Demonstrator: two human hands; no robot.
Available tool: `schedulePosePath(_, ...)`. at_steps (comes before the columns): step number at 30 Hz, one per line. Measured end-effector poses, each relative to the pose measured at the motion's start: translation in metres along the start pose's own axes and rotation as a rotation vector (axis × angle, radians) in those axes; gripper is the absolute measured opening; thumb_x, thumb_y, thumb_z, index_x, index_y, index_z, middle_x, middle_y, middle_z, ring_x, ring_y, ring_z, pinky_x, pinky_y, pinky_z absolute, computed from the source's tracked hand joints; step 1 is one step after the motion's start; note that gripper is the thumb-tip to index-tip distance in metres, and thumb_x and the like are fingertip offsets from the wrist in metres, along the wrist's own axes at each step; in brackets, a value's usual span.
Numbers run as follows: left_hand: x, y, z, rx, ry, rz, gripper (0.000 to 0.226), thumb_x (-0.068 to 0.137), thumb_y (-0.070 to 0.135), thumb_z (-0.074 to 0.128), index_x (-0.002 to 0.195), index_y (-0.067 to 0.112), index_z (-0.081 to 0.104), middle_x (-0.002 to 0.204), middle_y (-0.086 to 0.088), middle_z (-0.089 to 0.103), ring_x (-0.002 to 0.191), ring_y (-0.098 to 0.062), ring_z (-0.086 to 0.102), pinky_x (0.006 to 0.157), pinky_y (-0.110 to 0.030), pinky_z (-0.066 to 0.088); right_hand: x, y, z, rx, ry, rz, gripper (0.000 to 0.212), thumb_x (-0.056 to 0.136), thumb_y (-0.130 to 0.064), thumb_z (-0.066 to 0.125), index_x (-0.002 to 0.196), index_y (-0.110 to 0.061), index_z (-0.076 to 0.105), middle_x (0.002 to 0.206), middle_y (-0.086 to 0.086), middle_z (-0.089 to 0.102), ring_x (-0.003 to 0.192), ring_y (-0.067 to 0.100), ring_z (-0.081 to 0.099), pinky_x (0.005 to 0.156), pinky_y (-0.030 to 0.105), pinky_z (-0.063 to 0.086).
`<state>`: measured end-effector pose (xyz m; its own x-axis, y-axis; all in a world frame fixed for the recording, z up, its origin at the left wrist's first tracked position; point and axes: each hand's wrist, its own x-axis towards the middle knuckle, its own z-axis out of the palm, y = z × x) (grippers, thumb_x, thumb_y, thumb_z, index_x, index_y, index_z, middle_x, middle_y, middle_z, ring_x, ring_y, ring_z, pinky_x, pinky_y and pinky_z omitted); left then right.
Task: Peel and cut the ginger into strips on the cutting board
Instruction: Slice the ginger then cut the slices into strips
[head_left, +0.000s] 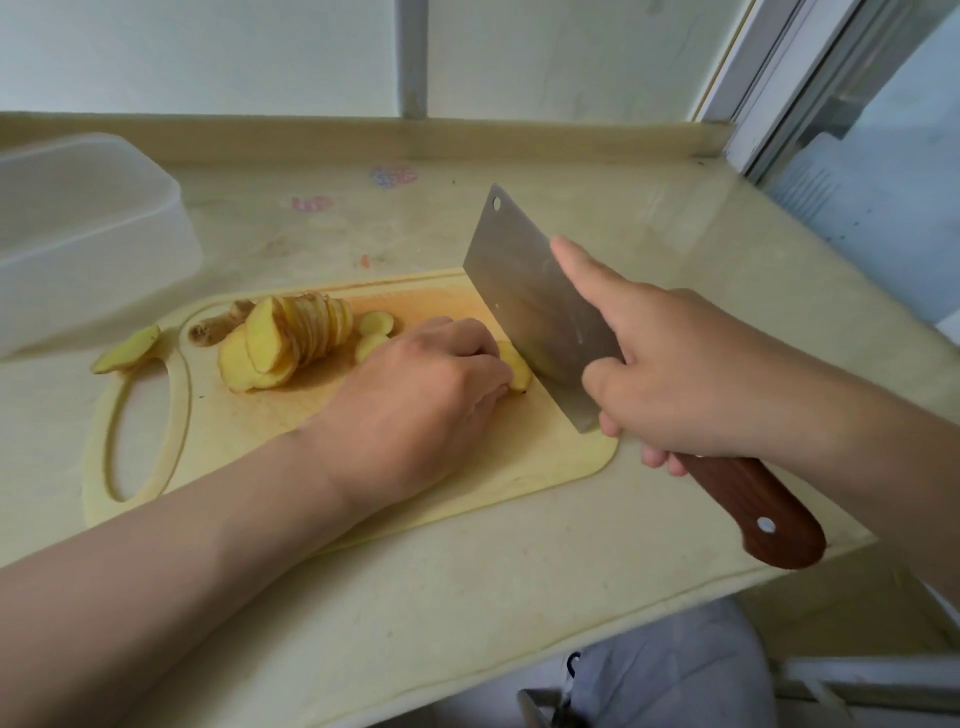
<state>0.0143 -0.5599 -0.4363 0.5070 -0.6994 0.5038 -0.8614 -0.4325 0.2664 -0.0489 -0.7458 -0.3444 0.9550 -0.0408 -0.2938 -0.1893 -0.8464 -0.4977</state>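
On cutting board (545, 457): ginger slices (291, 338) fanned at left
left hand (421, 389): fingers curled, pinning ginger piece (519, 375)
right hand (691, 374): grasping cleaver (540, 312), forefinger along blade

Lit by soft daylight from the window (852, 156) at right; bright, slightly washed out. Only faint, diffuse shadows on the surface (519, 571), pale glare near its far right corner. Dull sheen on the cleaver blade (530, 312). Straight edges bowed toward the corners; fine detail soft, mildly smeared throughout.
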Motion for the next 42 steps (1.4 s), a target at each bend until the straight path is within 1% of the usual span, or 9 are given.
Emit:
schedulePosePath(4,0.000,-0.001,-0.001,0.006,0.013,0.002,0.017,0.093,0.014,0.060,0.089,0.009,0.075,0.093,-0.007,0.069,0.081,-0.028,0.065,0.065,-0.037,0.056,-0.005,0.004,0.003,0.051,0.044,-0.018,0.095,0.098,-0.007,0.046,0.153,-0.071,0.002,0.080,0.003,0.072,0.052,0.022,0.071,0.046,0.033,0.059)
schedulePosePath(7,0.000,-0.001,0.000,0.003,0.005,0.000,0.019,0.093,0.016,0.058,0.088,0.009,0.075,0.092,-0.006,0.069,0.080,-0.029,0.065,0.064,-0.038,0.056,-0.010,0.009,0.005,0.069,0.069,-0.024,0.097,0.099,-0.006,0.046,0.151,-0.073,0.000,0.073,0.004,0.074,0.051,0.021,0.070,0.046,0.035,0.060)
schedulePosePath(14,0.000,-0.001,-0.001,-0.007,-0.005,-0.009,0.023,0.094,0.017,0.055,0.090,0.010,0.076,0.093,-0.006,0.070,0.081,-0.029,0.066,0.061,-0.039,0.056,-0.005,0.007,0.002,0.047,0.032,-0.043,0.096,0.097,-0.006,0.044,0.149,-0.075,0.004,0.076,0.007,0.074,0.053,0.029,0.071,0.046,0.039,0.061)
schedulePosePath(19,0.001,-0.002,0.001,-0.007,-0.002,-0.015,0.024,0.095,0.018,0.054,0.088,0.009,0.075,0.092,-0.007,0.069,0.080,-0.031,0.066,0.060,-0.039,0.055,-0.004,0.003,0.000,0.022,-0.022,-0.027,0.095,0.098,-0.007,0.044,0.149,-0.076,0.002,0.083,0.005,0.071,0.052,0.027,0.071,0.047,0.043,0.062)
schedulePosePath(23,0.001,-0.003,0.000,0.002,-0.011,-0.006,0.022,0.091,0.016,0.055,0.086,0.008,0.075,0.090,-0.007,0.070,0.080,-0.032,0.066,0.060,-0.039,0.055,0.012,-0.009,0.001,-0.025,-0.029,-0.026,0.095,0.098,-0.008,0.044,0.154,-0.069,-0.001,0.085,0.007,0.068,0.045,0.020,0.067,0.044,0.037,0.058)
schedulePosePath(26,0.000,-0.001,-0.001,0.000,0.000,-0.003,0.021,0.091,0.017,0.056,0.087,0.009,0.075,0.091,-0.007,0.070,0.080,-0.032,0.066,0.059,-0.040,0.056,0.020,-0.014,-0.001,-0.058,-0.019,-0.049,0.095,0.096,-0.006,0.043,0.158,-0.062,-0.003,0.086,0.009,0.067,0.045,0.020,0.068,0.044,0.040,0.060)
schedulePosePath(30,-0.001,-0.003,0.001,0.012,-0.002,-0.012,0.026,0.094,0.020,0.052,0.086,0.009,0.075,0.092,-0.007,0.069,0.082,-0.031,0.066,0.062,-0.039,0.055,0.004,-0.010,-0.001,-0.045,-0.057,0.010,0.095,0.099,-0.009,0.046,0.154,-0.068,-0.004,0.088,0.005,0.068,0.045,0.018,0.068,0.045,0.033,0.057)
schedulePosePath(35,-0.002,-0.002,-0.002,0.020,0.018,0.008,0.019,0.089,0.016,0.059,0.086,0.010,0.076,0.093,-0.007,0.071,0.078,-0.031,0.068,0.058,-0.036,0.056,0.013,-0.003,0.005,0.048,0.077,-0.025,0.095,0.096,-0.006,0.046,0.159,-0.061,0.002,0.079,0.011,0.074,0.042,0.017,0.064,0.044,0.033,0.056)
schedulePosePath(42,-0.003,-0.003,0.001,0.038,0.037,-0.008,0.024,0.092,0.018,0.054,0.087,0.010,0.076,0.095,-0.007,0.069,0.073,-0.033,0.066,0.053,-0.037,0.055,-0.010,0.007,0.008,0.135,0.071,-0.022,0.096,0.096,-0.003,0.045,0.153,-0.071,0.007,0.074,0.013,0.074,0.043,0.019,0.063,0.044,0.033,0.057)
